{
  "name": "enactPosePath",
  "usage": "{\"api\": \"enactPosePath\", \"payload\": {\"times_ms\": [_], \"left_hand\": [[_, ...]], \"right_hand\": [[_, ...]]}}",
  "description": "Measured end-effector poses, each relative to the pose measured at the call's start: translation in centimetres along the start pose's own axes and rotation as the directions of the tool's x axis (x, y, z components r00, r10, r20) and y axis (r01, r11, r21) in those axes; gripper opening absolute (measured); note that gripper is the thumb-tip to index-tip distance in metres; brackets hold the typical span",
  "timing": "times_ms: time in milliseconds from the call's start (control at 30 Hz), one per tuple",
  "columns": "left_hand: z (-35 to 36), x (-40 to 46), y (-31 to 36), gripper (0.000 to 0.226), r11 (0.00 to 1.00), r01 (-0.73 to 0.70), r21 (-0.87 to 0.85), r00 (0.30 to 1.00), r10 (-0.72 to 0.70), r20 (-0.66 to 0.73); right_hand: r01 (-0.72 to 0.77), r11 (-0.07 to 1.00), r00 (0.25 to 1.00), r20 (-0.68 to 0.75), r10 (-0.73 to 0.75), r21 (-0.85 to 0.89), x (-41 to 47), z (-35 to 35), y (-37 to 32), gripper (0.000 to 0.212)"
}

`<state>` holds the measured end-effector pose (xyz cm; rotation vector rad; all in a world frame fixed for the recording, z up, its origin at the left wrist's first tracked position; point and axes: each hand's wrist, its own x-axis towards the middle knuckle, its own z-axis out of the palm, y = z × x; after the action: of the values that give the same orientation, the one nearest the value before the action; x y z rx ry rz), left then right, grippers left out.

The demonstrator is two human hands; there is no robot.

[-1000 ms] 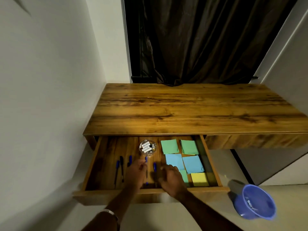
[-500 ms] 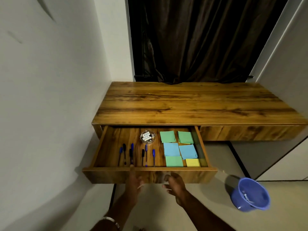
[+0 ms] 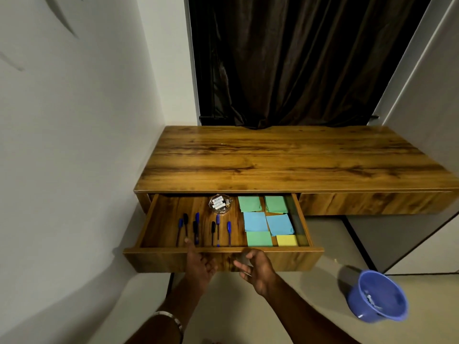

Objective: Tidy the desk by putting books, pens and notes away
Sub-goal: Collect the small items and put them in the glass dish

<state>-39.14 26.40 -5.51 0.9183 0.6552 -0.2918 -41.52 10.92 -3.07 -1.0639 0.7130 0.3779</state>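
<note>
The drawer under the wooden table stands pulled out, as it was half a second ago. Pens lie in a row at its 9 o'clock side, sticky notes at 3 o'clock, a glass dish of batteries at 12. A second ago both hands were inside among the pens; now the left hand presses flat, fingers spread, on the drawer front, and the right hand hovers beside it, loosely curled, grasping nothing.
</note>
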Motion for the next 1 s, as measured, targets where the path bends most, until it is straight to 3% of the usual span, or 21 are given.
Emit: {"api": "enactPosePath", "payload": {"times_ms": [467, 633, 1000], "left_hand": [[4.2, 9.9, 5.4, 0.092, 0.995, -0.007, 0.101, 0.999, 0.003, 0.035], [5.6, 13.8, 7.9, 0.066, 0.99, 0.054, 0.127, 0.997, -0.06, 0.044], [7.9, 19.3, 10.9, 0.051, 0.991, 0.054, 0.126, 0.997, -0.061, 0.051]], "right_hand": [[0.025, 0.999, 1.0, -0.015, -0.024, 0.025, 7.3, 4.3, -8.0, 0.018], [0.027, 1.0, 0.999, -0.023, -0.026, 0.016, 10.8, 5.8, -10.6, 0.022], [0.008, 0.999, 0.99, -0.14, -0.002, 0.042, 15.2, 8.9, -14.3, 0.009]]}}
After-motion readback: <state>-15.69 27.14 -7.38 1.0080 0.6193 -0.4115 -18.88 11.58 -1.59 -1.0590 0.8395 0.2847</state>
